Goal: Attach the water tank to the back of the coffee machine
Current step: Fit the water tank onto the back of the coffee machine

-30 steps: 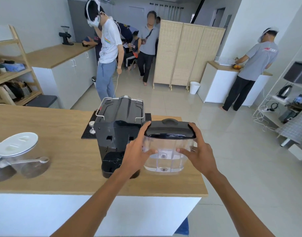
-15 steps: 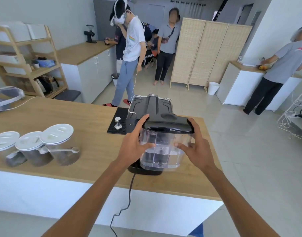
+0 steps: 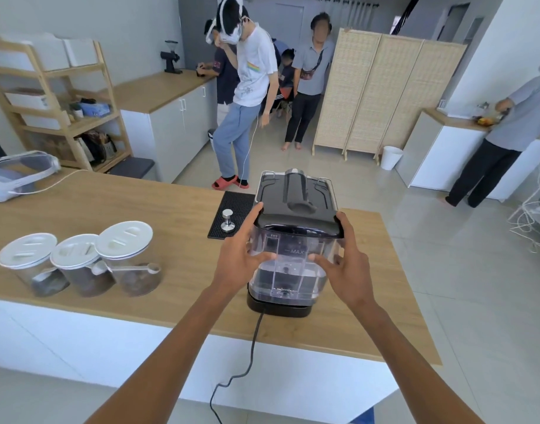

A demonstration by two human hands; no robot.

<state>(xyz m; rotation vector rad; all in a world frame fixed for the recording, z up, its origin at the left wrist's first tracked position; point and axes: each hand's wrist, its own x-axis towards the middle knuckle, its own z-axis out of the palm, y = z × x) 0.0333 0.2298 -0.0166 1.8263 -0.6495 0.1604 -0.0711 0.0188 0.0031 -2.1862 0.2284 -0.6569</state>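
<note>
A clear plastic water tank (image 3: 293,266) with a black lid and a MAX mark stands against the back of the black coffee machine (image 3: 296,189), its bottom resting on the machine's black base. The machine's back faces me on the wooden counter (image 3: 140,209). My left hand (image 3: 242,255) grips the tank's left side, thumb up on the lid. On the tank's right side my right hand (image 3: 343,264) holds it the same way. The tank hides most of the machine's body.
Three white-lidded jars (image 3: 79,258) with a scoop stand at the left. A tamper (image 3: 228,220) sits on a black mat beside the machine. The power cord (image 3: 253,341) hangs over the front edge. A headset (image 3: 18,174) lies far left. Several people stand beyond the counter.
I have carried the tank from the machine's right side to directly behind it and lowered it onto the base. My view has swung round to face the machine's back.
</note>
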